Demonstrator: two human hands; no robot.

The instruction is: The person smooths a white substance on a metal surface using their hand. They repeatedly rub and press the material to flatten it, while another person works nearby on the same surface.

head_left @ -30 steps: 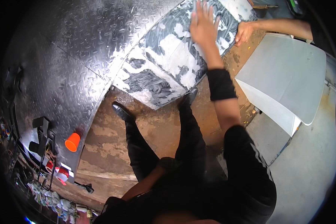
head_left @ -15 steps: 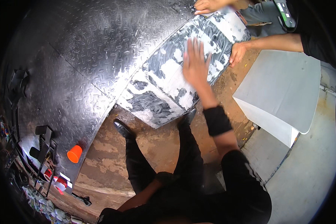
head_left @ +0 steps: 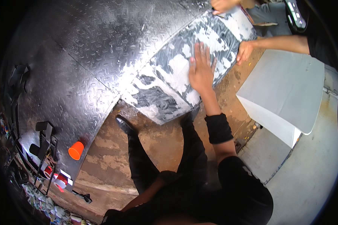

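Observation:
My right hand [head_left: 202, 73] lies flat on a dark panel [head_left: 141, 98] smeared with patches of white, paste-like material. Its fingers are stretched out, slightly spread, and point to the far side. My left forearm [head_left: 148, 193] comes in low and ends near my thigh, where the left hand's fingers cannot be made out. At the panel's far end a co-worker's hand [head_left: 224, 4] grips something thin and dark-edged, partly cut off by the frame. That person's other hand [head_left: 245, 51] is at the panel's right edge.
A dark tread-plate surface [head_left: 82, 56] spreads along the panel's left. On it stand an orange cup [head_left: 76, 150] and a black metal frame [head_left: 45, 140], with red-and-white rolls [head_left: 60, 180] nearby. A grey-white box-shaped piece [head_left: 283, 88] stands right. My shoe [head_left: 125, 125] is on the brown floor [head_left: 105, 157].
My right hand stays flat on the panel, and its blur has lessened. The co-worker's far hand has moved to the right. The whole view has shifted slightly.

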